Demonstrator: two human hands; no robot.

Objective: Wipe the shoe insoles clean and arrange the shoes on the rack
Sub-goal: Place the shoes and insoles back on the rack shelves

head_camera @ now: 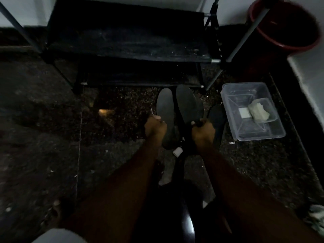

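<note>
Two grey insoles are held side by side in front of the black shoe rack [126, 41]. My left hand [155, 128] grips the left insole [165, 109] at its near edge. My right hand [203, 129] grips the right insole [187, 104] the same way. A third dark insole [216, 118] lies on the floor just right of my right hand. A black shoe [185, 142] sits dimly between my wrists, with a small white piece [177, 151] beside it. The rack's two shelves hold no shoes.
A clear plastic tub [252, 111] with a pale folded cloth [259, 112] inside stands on the dark speckled floor to the right. A red bucket [287, 23] stands at the back right, beside a white wall. Grey rack poles rise at both sides.
</note>
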